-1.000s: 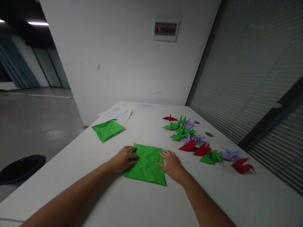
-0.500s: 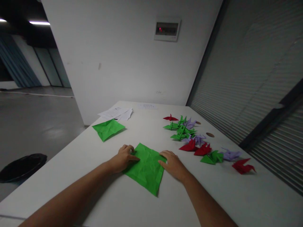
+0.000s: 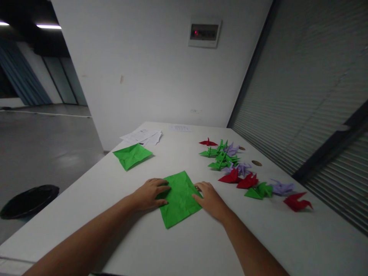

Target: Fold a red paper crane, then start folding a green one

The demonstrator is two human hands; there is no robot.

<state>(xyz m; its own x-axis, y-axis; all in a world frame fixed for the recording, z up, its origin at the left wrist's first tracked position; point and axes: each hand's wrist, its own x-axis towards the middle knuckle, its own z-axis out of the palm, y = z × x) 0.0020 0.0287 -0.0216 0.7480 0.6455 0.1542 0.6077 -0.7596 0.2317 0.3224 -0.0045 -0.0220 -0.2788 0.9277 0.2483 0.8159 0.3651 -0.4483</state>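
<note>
A creased green square of paper lies on the white table in front of me. At its left edge my left hand rests with fingers spread, the fingertips on the paper. My right hand touches the right corner, thumb and fingers apart; part of that corner is hidden under it. Farther back on the left is a second creased green sheet, away from both hands.
Several folded paper cranes in green, red and lilac stand along the right side, near a round hole. Printed sheets lie at the back left. A black-lined bin stands on the floor left of the table.
The green paper between my hands has turned clockwise, its near corner swinging left. My left hand's fingers have spread from a bent pose onto the paper. My right hand stays nearly in place.
</note>
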